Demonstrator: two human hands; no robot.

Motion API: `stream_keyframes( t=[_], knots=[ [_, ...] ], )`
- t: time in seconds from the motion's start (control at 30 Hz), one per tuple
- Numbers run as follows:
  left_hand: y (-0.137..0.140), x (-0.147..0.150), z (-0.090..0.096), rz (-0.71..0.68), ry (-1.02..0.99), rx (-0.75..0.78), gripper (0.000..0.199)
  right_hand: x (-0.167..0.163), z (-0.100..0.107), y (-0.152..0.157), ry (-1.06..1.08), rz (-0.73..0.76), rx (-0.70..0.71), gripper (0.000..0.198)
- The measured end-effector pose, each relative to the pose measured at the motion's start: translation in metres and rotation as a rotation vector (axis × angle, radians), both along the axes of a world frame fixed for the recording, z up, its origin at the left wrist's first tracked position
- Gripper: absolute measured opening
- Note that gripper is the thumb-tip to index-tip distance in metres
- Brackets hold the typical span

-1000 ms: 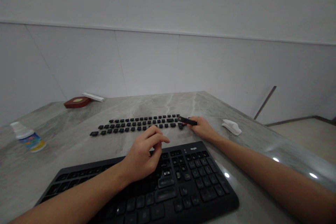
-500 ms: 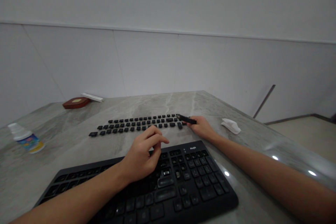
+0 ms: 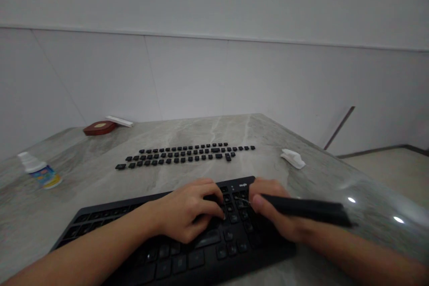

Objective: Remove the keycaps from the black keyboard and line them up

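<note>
A black keyboard (image 3: 214, 261) lies in front of me, with keycaps gone from several of its upper rows. My left hand (image 3: 192, 210) rests over its middle with bent fingers apart, fingertips touching down beside the navigation keys. I see no object in that hand. Over the number pad, my right hand (image 3: 273, 203) is closed round a keycap puller (image 3: 308, 210). Its black handle sticks out to the right, and thin wire ends reach down to the keys, slightly blurred. Beyond the keyboard, loose black keycaps (image 3: 182, 154) stand in rows on the table.
At left stands a white spray bottle (image 3: 40, 170) with a blue and yellow label. A reddish-brown case (image 3: 99, 128) and a white strip (image 3: 119, 121) lie at the back left. Right of the keycaps is a crumpled white tissue (image 3: 292, 158) on the grey marbled table (image 3: 234, 127).
My right hand has come back from the right end of the keycap rows to the number pad, still holding the puller. My left hand has moved slightly right and lowered onto the keys.
</note>
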State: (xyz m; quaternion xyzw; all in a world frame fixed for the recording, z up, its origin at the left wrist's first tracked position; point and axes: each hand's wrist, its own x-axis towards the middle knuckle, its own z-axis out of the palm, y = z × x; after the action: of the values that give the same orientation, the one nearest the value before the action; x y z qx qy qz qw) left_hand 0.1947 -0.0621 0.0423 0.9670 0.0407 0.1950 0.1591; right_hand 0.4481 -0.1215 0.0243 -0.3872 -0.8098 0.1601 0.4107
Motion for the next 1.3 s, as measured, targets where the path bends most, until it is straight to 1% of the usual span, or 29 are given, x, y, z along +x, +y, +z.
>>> stream_keyframes(
  t=[0.07, 0.1, 0.17, 0.23, 0.33, 0.47, 0.6, 0.67, 0.77, 0.83, 0.97, 1.17, 1.23, 1.3],
  knots=[
    [-0.002, 0.001, 0.001, 0.008, 0.038, 0.019, 0.04, -0.002, 0.006, -0.007, -0.122, 0.119, 0.131, 0.038],
    [-0.002, 0.001, 0.001, 0.016, 0.046, 0.023, 0.039, -0.003, 0.009, -0.008, -0.14, 0.155, 0.195, 0.032],
    [-0.003, 0.001, 0.001, 0.028, 0.055, 0.034, 0.038, -0.005, 0.015, -0.007, -0.118, 0.173, 0.297, 0.022],
    [-0.003, 0.001, 0.0, 0.029, 0.063, 0.047, 0.039, -0.008, 0.016, -0.005, -0.092, 0.155, 0.349, 0.016],
    [-0.002, 0.0, 0.0, 0.026, 0.072, 0.05, 0.043, -0.012, 0.009, -0.006, -0.101, 0.178, 0.383, 0.013],
    [0.0, 0.0, 0.0, 0.014, 0.085, 0.038, 0.045, -0.019, -0.002, -0.005, -0.17, 0.265, 0.396, 0.014],
    [0.001, -0.002, 0.0, 0.01, 0.078, 0.022, 0.045, -0.023, -0.006, 0.0, -0.168, 0.258, 0.408, 0.013],
    [0.002, -0.002, 0.0, 0.009, 0.071, 0.015, 0.046, -0.023, -0.006, 0.002, -0.197, 0.259, 0.389, 0.013],
    [0.002, -0.002, -0.001, 0.002, 0.073, -0.001, 0.046, -0.022, -0.006, 0.004, -0.315, 0.283, 0.321, 0.014],
    [0.002, -0.001, 0.0, 0.002, 0.08, -0.009, 0.045, -0.02, -0.006, 0.005, -0.382, 0.292, 0.3, 0.016],
    [0.003, -0.002, -0.001, -0.003, 0.101, -0.003, 0.043, -0.019, -0.004, 0.003, -0.458, 0.297, 0.318, 0.019],
    [0.004, -0.003, -0.003, -0.001, 0.102, 0.01, 0.043, -0.015, 0.002, -0.001, -0.585, 0.256, 0.341, 0.022],
    [0.004, -0.003, -0.003, 0.002, 0.105, 0.011, 0.041, -0.014, 0.002, -0.003, -0.619, 0.269, 0.333, 0.022],
    [0.004, -0.003, -0.003, 0.002, 0.105, 0.012, 0.04, -0.014, 0.0, -0.005, -0.59, 0.275, 0.297, 0.023]
  ],
)
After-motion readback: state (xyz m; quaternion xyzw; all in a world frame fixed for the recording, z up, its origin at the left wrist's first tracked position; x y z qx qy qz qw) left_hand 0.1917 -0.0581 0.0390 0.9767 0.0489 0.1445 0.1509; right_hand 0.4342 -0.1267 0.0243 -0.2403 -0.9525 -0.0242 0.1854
